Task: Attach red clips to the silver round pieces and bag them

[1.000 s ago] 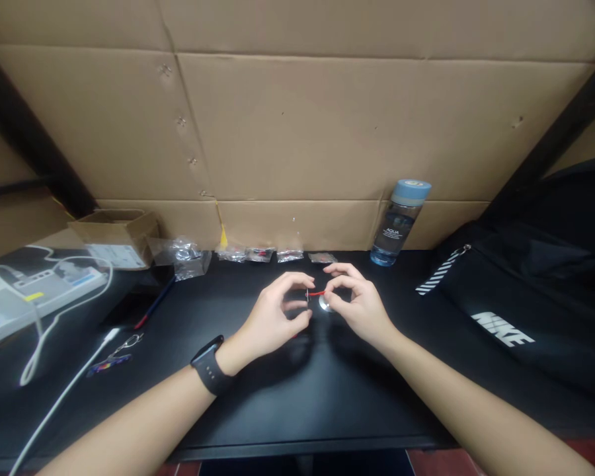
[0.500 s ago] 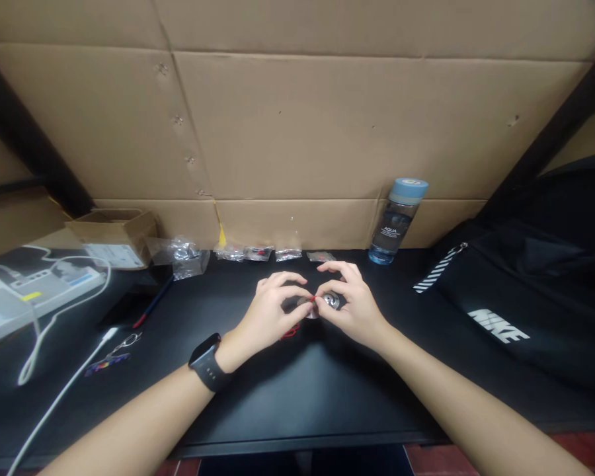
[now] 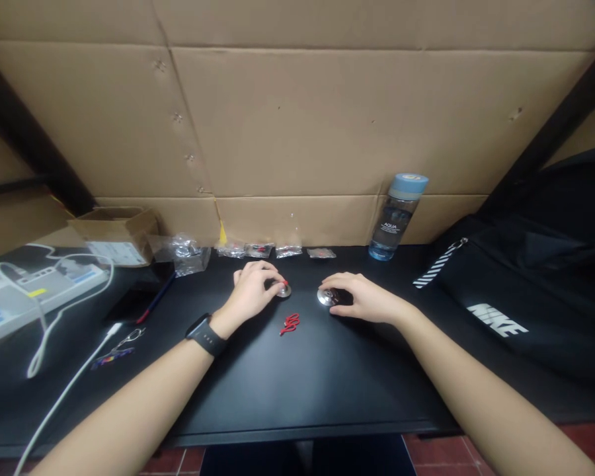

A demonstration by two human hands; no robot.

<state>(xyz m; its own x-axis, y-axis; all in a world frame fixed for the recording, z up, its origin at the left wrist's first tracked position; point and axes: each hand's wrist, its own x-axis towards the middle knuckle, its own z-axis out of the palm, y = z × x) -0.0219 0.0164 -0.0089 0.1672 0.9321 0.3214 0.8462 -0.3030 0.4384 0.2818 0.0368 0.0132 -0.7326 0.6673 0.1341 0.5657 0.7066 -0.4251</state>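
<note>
My left hand (image 3: 255, 289) is closed, its thumb and fingertips pinching a small round metal disc (image 3: 284, 291) with a bit of red at its top. Opposite it, my right hand (image 3: 364, 295) curves round a shiny silver metal disc (image 3: 326, 298) on the black table, thumb at the near edge and fingers at the far edge. The palm side of that hand is in shadow. A looped red cord (image 3: 290, 324) lies loose on the table between my hands, nearer to me, touched by neither.
Small clear plastic packets (image 3: 288, 251) line the cardboard wall (image 3: 297, 132). A blue-capped bottle (image 3: 391, 218) stands behind my right hand, with a black bag (image 3: 506, 297) further right. To the left are a cardboard box (image 3: 116, 231), a power strip (image 3: 44, 294), a phone (image 3: 133, 301) and keys (image 3: 129, 337).
My hands were together at a red piece in the middle. They have moved apart, the left one leftward with a disc, the right one onto the other disc. The red cord is now uncovered.
</note>
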